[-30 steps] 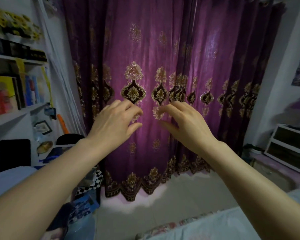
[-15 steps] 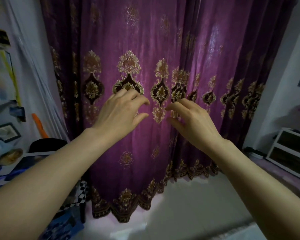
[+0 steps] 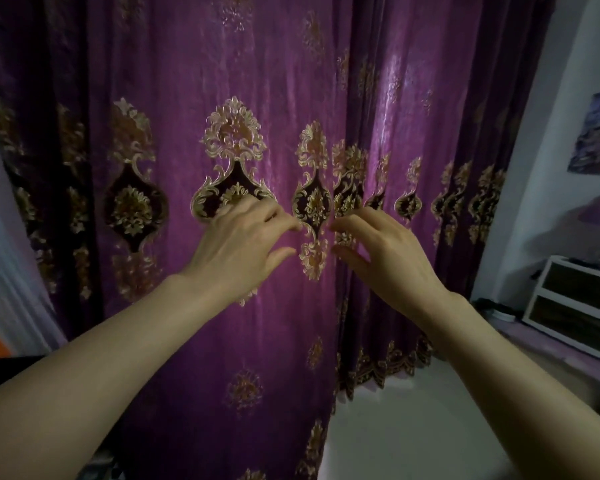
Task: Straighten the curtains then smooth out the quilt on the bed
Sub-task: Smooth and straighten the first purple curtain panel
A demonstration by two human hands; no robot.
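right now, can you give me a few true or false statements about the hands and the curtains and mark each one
1. Both hands reach toward the purple curtains. True.
2. The left hand holds a book. False: it holds nothing; its fingers are loosely bent at the fabric.
3. The right hand is at the edge where the two panels meet. True.
4. The curtains are plain, with no pattern. False: they carry gold embroidered medallions.
5. A white drawer unit stands on the person's right side. True.
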